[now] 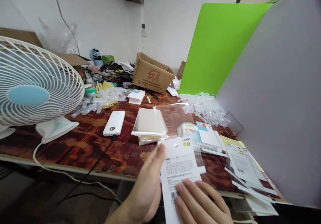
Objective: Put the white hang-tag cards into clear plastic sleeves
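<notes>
My left hand (146, 187) grips the left edge of a white printed card (178, 168) with a barcode and a yellow mark, which sits inside a clear plastic sleeve (175, 117). My right hand (200, 202) lies over the card's lower right part, fingers pressed together on it. Both hands are at the near edge of the dark wooden table (82, 143). Just beyond the card lies a stack of clear sleeves (149, 125). To the right are piles of printed cards (200, 133) and more white cards (244, 170).
A white desk fan (32, 83) stands at the left, its cable hanging over the edge. A white power bank (114, 123) lies mid-table. Small clear tubes (204, 105) are heaped at the right and left. A cardboard box (151, 73), a green board (218, 46) and a grey board (281, 93) stand behind.
</notes>
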Demonstrator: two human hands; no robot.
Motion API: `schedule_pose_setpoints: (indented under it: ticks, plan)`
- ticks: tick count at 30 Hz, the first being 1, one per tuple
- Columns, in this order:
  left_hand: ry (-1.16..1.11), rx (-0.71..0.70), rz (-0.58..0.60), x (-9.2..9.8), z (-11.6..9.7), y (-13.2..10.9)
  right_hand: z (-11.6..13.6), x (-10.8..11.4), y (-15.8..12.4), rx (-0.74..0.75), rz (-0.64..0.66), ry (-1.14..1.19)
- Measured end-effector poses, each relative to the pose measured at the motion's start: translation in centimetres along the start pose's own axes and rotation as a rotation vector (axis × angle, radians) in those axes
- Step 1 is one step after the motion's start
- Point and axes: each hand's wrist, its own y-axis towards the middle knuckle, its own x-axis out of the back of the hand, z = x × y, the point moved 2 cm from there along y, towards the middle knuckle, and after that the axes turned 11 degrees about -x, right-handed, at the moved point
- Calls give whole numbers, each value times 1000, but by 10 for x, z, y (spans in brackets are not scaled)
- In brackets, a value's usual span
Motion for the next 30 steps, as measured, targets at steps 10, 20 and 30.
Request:
schedule_pose_setpoints:
  ticks: [10,20,30]
  plan:
    - [52,97,-36,49,26,-26,4,-19,-13,-220,-106,48]
    - [120,118,-48,54,30,-27,-12,-8,-14,-134,41,114]
    - [194,163,126,43,34,-32,-4,1,-13,-104,84,-60]
